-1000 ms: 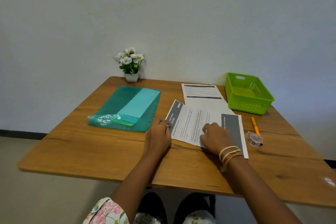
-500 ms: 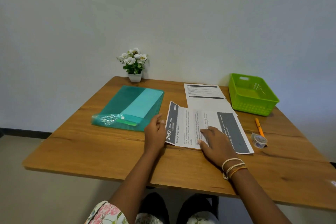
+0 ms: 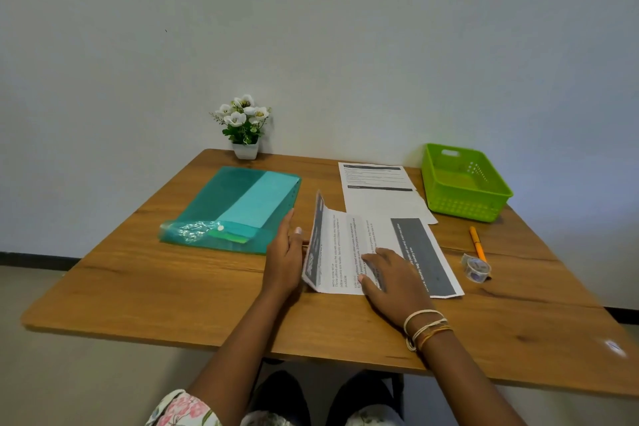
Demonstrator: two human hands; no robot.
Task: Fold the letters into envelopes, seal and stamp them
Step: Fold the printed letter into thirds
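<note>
A printed letter [image 3: 349, 245] with grey bands lies sideways on the wooden table [image 3: 173, 287] in front of me. Its left end stands lifted off the table. My left hand [image 3: 285, 257] is under and against that raised end, fingers extended. My right hand [image 3: 390, 278] presses flat on the middle of the sheet, fingers spread. A second printed letter [image 3: 378, 192] lies flat behind it. A teal plastic folder [image 3: 238, 209] with lighter paper inside lies to the left.
A green plastic basket [image 3: 463, 183] stands at the back right. An orange pen [image 3: 477, 242] and a small tape roll [image 3: 477, 268] lie right of the letter. A potted white flower [image 3: 243, 128] stands by the wall.
The letter's left end, flat half a second ago, has risen off the table against my left hand. My right hand stays pressed on the sheet's middle.
</note>
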